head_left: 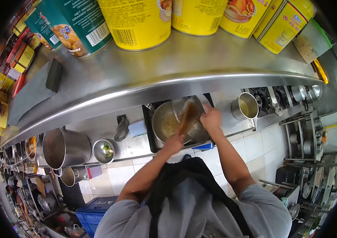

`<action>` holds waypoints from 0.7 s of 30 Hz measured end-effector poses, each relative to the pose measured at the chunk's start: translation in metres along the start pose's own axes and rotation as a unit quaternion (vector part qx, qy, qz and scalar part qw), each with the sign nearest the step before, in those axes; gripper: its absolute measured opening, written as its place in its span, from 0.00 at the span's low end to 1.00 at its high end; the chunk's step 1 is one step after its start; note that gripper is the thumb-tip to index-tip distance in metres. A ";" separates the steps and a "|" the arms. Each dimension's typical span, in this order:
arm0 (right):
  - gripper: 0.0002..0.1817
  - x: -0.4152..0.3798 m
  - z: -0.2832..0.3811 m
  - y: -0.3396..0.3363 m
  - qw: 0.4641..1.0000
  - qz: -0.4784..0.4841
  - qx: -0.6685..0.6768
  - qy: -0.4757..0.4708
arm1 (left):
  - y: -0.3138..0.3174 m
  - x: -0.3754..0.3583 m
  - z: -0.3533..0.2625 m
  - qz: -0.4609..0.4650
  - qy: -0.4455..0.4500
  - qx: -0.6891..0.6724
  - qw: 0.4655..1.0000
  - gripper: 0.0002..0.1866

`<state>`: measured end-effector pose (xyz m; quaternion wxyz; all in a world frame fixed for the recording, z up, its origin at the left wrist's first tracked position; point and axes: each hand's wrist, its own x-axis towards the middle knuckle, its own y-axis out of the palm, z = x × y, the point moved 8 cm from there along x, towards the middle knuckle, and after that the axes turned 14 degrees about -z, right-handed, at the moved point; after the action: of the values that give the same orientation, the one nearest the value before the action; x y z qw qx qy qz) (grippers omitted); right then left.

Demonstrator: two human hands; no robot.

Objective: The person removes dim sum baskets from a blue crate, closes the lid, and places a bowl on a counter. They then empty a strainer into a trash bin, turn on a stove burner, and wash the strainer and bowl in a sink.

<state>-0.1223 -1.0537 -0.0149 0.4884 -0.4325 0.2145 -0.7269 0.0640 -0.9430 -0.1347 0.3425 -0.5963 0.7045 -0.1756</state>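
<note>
Over the stove, my left hand [174, 143] is closed around the handle of a wooden spatula [189, 118], whose blade is blurred by motion. The blade lies inside a metal bowl [201, 135]. My right hand [211, 119] grips this bowl by its right rim. The bowl appears tilted and overlaps the right part of a wide metal pan [155, 125]. Pale, wet-looking food [169, 126] lies in the pan. Part of the bowl's contents is hidden by the spatula and my forearm.
A steel pot with liquid [245, 106] stands right, near gas burners [269, 99]. Left are a blue cloth [137, 129], a small bowl of greens [104, 151] and a large stockpot [67, 147]. Several cans [134, 23] line the steel shelf [152, 65] above.
</note>
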 end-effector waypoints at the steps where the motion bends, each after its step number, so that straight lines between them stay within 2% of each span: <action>1: 0.07 0.001 0.010 0.000 0.999 -0.028 0.023 -0.028 | 0.007 -0.001 -0.023 0.004 0.051 -0.033 0.998 0.34; 2: 0.08 0.003 0.009 0.003 0.999 -0.021 0.031 -0.019 | 0.040 0.000 -0.008 -0.061 0.100 -0.046 0.992 0.35; 3: 0.08 0.008 0.012 -0.003 0.999 -0.021 0.029 -0.021 | 0.046 0.000 0.007 -0.061 0.100 -0.049 0.992 0.35; 5: 0.08 0.021 0.022 -0.022 0.998 -0.023 0.063 -0.016 | 0.047 0.004 0.065 0.007 0.011 0.091 0.996 0.37; 6: 0.12 0.020 0.011 -0.017 0.998 -0.032 0.031 -0.051 | 0.040 0.015 0.088 -0.065 0.013 0.139 0.988 0.37; 9: 0.13 0.014 0.003 -0.014 0.999 -0.002 -0.012 -0.040 | -0.037 0.001 0.010 -0.024 0.026 0.116 0.993 0.37; 10: 0.13 0.016 0.008 -0.012 0.999 -0.005 -0.010 -0.044 | -0.023 0.008 0.004 -0.032 0.079 0.081 0.993 0.38; 11: 0.13 0.015 0.016 -0.005 0.998 0.008 -0.010 -0.059 | -0.012 0.019 0.004 -0.036 0.082 0.083 0.993 0.38; 13: 0.14 0.008 0.022 -0.004 0.997 0.025 -0.012 -0.070 | 0.024 0.032 0.031 0.004 -0.009 0.057 0.998 0.37; 14: 0.13 0.014 0.027 -0.008 0.996 0.018 -0.002 -0.085 | 0.040 0.037 0.071 0.021 -0.047 0.053 0.997 0.36; 17: 0.13 0.021 0.024 -0.024 0.995 -0.004 -0.002 -0.103 | 0.001 0.017 0.084 -0.031 -0.085 0.085 0.992 0.34; 19: 0.13 0.006 0.016 -0.037 0.995 -0.008 -0.009 -0.098 | -0.043 -0.010 0.089 -0.030 -0.104 0.101 0.989 0.36; 21: 0.14 0.006 0.010 -0.050 0.995 -0.012 -0.030 -0.090 | -0.099 -0.042 0.099 -0.092 -0.090 0.161 0.979 0.39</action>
<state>-0.1407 -1.0364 0.0297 0.4838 -0.5129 0.1863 -0.6842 0.2062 -0.9092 -0.1278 0.4781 -0.6091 0.5754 -0.2633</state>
